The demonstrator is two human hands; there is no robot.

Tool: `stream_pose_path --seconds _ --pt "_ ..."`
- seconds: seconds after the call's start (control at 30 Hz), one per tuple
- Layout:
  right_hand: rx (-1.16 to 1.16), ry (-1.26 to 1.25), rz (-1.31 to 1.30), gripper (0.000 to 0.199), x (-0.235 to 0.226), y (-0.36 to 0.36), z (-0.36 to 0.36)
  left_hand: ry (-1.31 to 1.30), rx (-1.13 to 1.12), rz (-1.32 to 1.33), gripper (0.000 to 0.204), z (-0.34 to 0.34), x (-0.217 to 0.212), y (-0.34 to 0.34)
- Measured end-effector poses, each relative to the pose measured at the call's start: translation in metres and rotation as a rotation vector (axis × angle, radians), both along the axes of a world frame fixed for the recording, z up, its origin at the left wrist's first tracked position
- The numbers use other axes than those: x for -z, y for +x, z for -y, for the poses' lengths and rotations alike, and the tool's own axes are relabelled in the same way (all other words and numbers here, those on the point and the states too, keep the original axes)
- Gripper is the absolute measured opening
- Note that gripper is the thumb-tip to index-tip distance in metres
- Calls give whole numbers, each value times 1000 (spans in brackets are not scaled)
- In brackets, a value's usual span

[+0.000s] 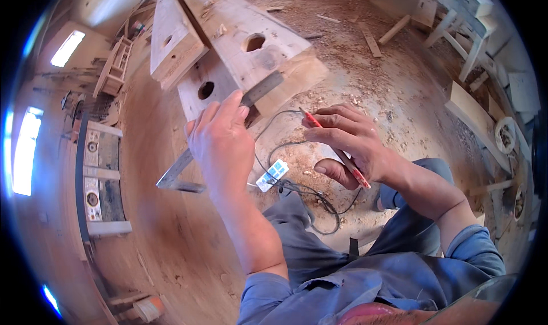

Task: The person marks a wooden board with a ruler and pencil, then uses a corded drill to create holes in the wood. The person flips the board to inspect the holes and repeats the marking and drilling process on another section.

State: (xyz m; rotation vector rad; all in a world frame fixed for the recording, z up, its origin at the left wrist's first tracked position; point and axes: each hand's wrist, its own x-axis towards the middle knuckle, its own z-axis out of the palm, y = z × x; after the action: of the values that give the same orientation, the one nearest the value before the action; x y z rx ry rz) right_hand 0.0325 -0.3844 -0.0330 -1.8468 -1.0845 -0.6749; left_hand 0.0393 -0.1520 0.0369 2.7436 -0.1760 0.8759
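My left hand (pixel 222 148) is closed around a flat metal carpenter's square (pixel 264 89). One end of the square reaches across the near end of a thick wooden plank (pixel 274 45) with a round hole through it. Its bent corner sticks out below my left wrist; the middle is hidden under my palm. In my right hand (pixel 357 139), a red pencil (pixel 337 149) lies between fingers and thumb, slanting up toward the plank, its tip apart from the wood. Left of that plank rests a second thick timber (pixel 178 45), also with a hole.
On the floor below my hands lie a white power strip (pixel 273 175) and a tangle of black cable (pixel 319 202). Wood shavings and offcuts (pixel 394 29) are scattered ahead. A wooden sawhorse (pixel 471 25) stands far right; boards lean along the right side. Left is a long wooden frame (pixel 103 176).
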Motion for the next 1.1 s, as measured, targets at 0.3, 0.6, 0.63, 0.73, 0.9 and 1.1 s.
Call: stream_pose_path --seconds 0.3,0.6,0.63,0.73,0.9,1.1 --pt "53 208 -99 24 -1 -6 6 36 25 53 26 -6 4 2" --pt "90 196 -4 25 2 2 5 33 39 55 28 -5 5 2" --pt "87 178 24 26 0 3 6 43 34 52 28 -5 5 2" --pt "46 244 5 21 -9 3 4 68 25 49 29 -5 5 2" --pt "17 226 -148 25 -16 0 12 89 28 59 29 -5 6 2" --pt "143 313 -94 30 -12 3 -2 95 29 88 28 -3 7 3"
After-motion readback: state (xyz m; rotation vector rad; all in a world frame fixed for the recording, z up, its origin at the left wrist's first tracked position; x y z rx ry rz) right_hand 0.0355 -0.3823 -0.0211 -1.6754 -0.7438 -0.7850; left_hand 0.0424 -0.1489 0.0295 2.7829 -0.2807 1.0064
